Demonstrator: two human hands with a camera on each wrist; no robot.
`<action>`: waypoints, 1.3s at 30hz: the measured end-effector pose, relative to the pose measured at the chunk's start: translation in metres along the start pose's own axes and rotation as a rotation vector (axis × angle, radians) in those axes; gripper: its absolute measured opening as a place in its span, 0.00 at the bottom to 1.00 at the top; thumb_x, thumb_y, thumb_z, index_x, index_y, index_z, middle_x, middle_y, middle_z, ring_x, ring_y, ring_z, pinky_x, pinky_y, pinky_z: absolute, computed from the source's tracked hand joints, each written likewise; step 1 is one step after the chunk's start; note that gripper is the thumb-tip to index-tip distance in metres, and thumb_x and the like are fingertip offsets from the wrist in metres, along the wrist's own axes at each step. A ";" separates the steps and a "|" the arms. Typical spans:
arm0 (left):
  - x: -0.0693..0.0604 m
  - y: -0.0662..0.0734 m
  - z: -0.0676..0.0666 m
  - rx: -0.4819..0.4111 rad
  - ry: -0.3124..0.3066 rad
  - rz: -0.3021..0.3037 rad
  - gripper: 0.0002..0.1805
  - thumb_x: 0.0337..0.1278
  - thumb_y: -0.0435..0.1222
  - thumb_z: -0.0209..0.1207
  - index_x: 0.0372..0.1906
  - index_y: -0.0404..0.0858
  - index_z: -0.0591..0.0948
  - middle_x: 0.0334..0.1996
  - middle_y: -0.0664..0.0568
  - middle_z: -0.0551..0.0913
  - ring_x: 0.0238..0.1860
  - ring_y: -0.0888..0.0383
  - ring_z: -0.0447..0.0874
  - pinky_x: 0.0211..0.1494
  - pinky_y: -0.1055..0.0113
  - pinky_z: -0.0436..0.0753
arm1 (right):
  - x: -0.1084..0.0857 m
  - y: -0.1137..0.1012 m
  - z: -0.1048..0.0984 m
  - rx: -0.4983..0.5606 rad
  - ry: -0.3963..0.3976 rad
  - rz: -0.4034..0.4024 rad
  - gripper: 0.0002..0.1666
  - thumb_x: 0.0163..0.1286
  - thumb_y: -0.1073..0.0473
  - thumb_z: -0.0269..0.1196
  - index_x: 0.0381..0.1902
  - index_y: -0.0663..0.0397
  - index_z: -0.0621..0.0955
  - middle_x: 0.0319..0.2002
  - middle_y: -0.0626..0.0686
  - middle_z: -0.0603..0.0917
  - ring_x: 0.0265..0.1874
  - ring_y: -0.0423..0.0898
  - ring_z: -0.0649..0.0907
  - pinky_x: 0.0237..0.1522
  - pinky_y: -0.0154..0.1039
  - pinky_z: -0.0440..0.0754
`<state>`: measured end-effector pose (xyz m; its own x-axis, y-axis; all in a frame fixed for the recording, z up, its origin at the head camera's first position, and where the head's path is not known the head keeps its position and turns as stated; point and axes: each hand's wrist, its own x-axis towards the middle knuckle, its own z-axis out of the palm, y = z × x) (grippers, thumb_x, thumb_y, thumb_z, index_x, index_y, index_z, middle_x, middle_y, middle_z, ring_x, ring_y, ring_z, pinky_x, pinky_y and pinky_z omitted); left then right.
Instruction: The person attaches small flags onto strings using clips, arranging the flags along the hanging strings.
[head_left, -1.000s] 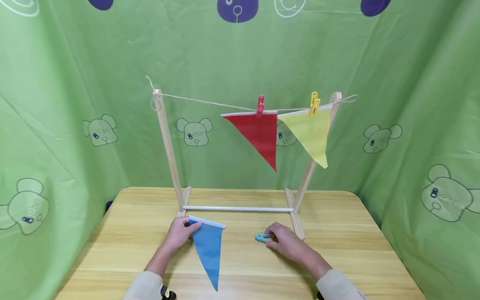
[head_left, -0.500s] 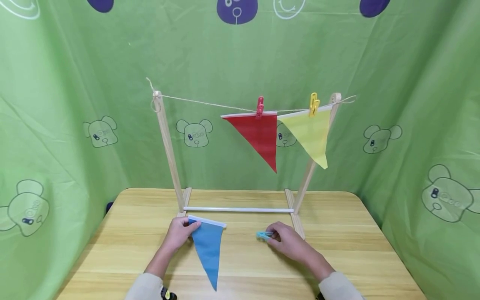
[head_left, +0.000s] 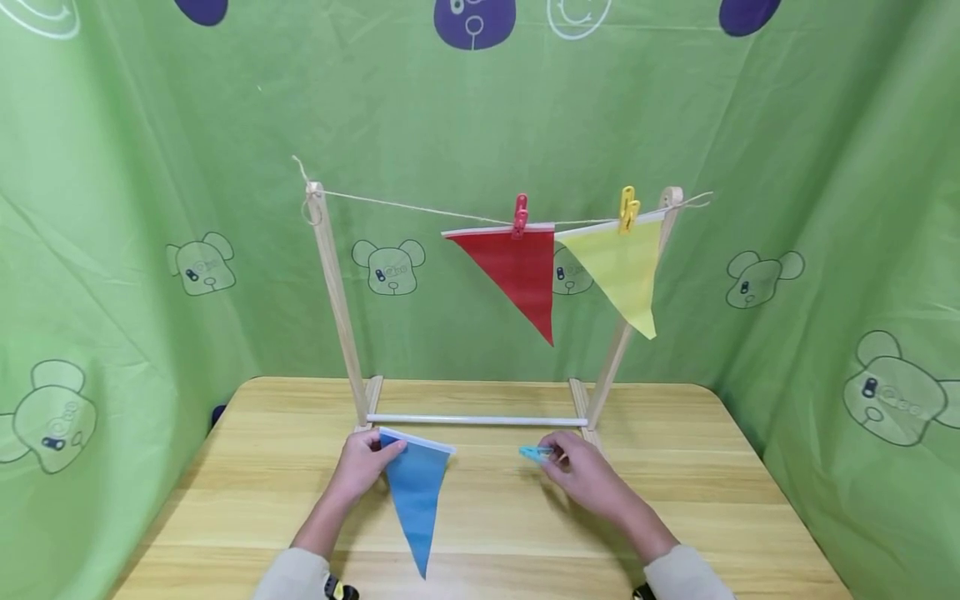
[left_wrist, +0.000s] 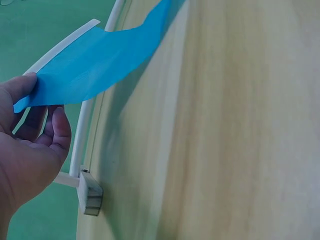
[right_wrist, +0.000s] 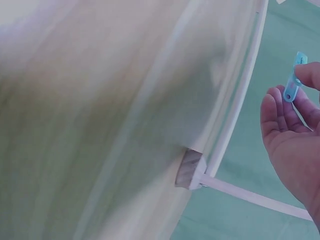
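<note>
My left hand (head_left: pixel 358 468) pinches a blue triangular flag (head_left: pixel 417 483) by the left end of its white top strip, between thumb and fingers. The flag's tip points down toward me. In the left wrist view the flag (left_wrist: pixel 95 65) bends slightly above the table. My right hand (head_left: pixel 588 477) holds a light-blue clothespin (head_left: pixel 534 453) between thumb and fingers; the clothespin (right_wrist: pixel 295 77) also shows in the right wrist view. Behind both hands, a red flag (head_left: pixel 525 271) and a yellow flag (head_left: pixel 622 267) hang from a string (head_left: pixel 412 203) by a red clothespin (head_left: pixel 521 217) and a yellow clothespin (head_left: pixel 628 210).
The string is tied between a left wooden post (head_left: pixel 337 300) and a right wooden post (head_left: pixel 611 367). A white rod (head_left: pixel 480 419) joins the posts low down. This stand rests on a wood-grain table (head_left: pixel 675 500), with a green curtain (head_left: pixel 450 125) behind and at both sides.
My right hand has lifted the clothespin a little, up and away from me, and turned it. The blue flag stays in my left hand, its tip swung slightly left.
</note>
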<state>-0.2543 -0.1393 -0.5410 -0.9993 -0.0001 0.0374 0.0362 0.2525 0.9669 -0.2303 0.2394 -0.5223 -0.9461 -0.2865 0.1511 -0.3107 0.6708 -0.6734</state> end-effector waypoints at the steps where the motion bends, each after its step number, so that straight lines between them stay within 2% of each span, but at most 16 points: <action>1: 0.000 0.001 0.000 0.005 0.002 0.010 0.09 0.61 0.34 0.70 0.32 0.30 0.86 0.19 0.55 0.71 0.24 0.61 0.67 0.26 0.72 0.70 | 0.000 -0.001 -0.001 -0.002 0.009 0.001 0.11 0.67 0.67 0.69 0.47 0.55 0.82 0.40 0.46 0.81 0.40 0.39 0.81 0.46 0.30 0.85; 6: 0.001 0.008 0.002 0.002 0.021 0.025 0.10 0.61 0.34 0.71 0.31 0.30 0.85 0.20 0.55 0.71 0.26 0.60 0.68 0.28 0.72 0.70 | 0.001 -0.008 -0.004 0.005 0.055 -0.020 0.13 0.66 0.68 0.69 0.47 0.56 0.82 0.40 0.47 0.81 0.39 0.39 0.81 0.45 0.31 0.86; 12: 0.001 0.016 0.002 -0.033 0.033 0.001 0.14 0.60 0.35 0.71 0.25 0.31 0.82 0.16 0.57 0.68 0.22 0.61 0.65 0.25 0.72 0.67 | 0.002 -0.017 -0.011 -0.001 0.108 -0.078 0.14 0.65 0.68 0.70 0.49 0.58 0.83 0.39 0.47 0.82 0.38 0.39 0.82 0.44 0.34 0.87; 17: 0.001 0.025 0.001 -0.062 0.048 -0.015 0.17 0.60 0.35 0.72 0.22 0.32 0.79 0.17 0.57 0.72 0.22 0.61 0.66 0.25 0.72 0.68 | 0.006 -0.023 -0.015 0.016 0.131 -0.075 0.16 0.66 0.68 0.71 0.51 0.59 0.83 0.41 0.51 0.83 0.39 0.40 0.83 0.45 0.33 0.87; 22: 0.003 0.036 0.000 -0.101 0.056 -0.016 0.14 0.60 0.34 0.71 0.26 0.30 0.81 0.21 0.55 0.75 0.27 0.60 0.70 0.30 0.70 0.74 | 0.010 -0.029 -0.019 0.060 0.161 -0.057 0.18 0.65 0.69 0.71 0.52 0.60 0.81 0.41 0.50 0.83 0.39 0.40 0.83 0.47 0.33 0.87; 28: 0.004 0.048 -0.003 -0.147 0.059 -0.010 0.13 0.62 0.34 0.70 0.29 0.27 0.82 0.26 0.53 0.79 0.32 0.58 0.74 0.39 0.64 0.82 | 0.013 -0.037 -0.025 0.046 0.215 -0.104 0.17 0.66 0.69 0.71 0.51 0.58 0.82 0.41 0.49 0.82 0.39 0.39 0.82 0.47 0.35 0.87; 34: 0.002 0.058 -0.003 -0.151 0.082 0.017 0.12 0.64 0.34 0.69 0.34 0.26 0.85 0.28 0.50 0.81 0.33 0.57 0.75 0.39 0.66 0.82 | 0.016 -0.047 -0.032 0.039 0.247 -0.138 0.17 0.65 0.68 0.71 0.51 0.57 0.82 0.43 0.49 0.83 0.40 0.41 0.83 0.46 0.35 0.87; 39: 0.000 0.067 -0.002 -0.155 0.096 0.050 0.13 0.65 0.35 0.69 0.38 0.26 0.85 0.30 0.48 0.82 0.34 0.56 0.74 0.37 0.67 0.80 | 0.017 -0.054 -0.035 0.048 0.279 -0.191 0.21 0.63 0.70 0.73 0.53 0.60 0.82 0.45 0.52 0.84 0.40 0.42 0.84 0.46 0.35 0.88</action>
<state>-0.2521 -0.1244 -0.4752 -0.9910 -0.0851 0.1035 0.0946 0.1029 0.9902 -0.2332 0.2223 -0.4580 -0.8620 -0.2014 0.4652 -0.4861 0.5885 -0.6460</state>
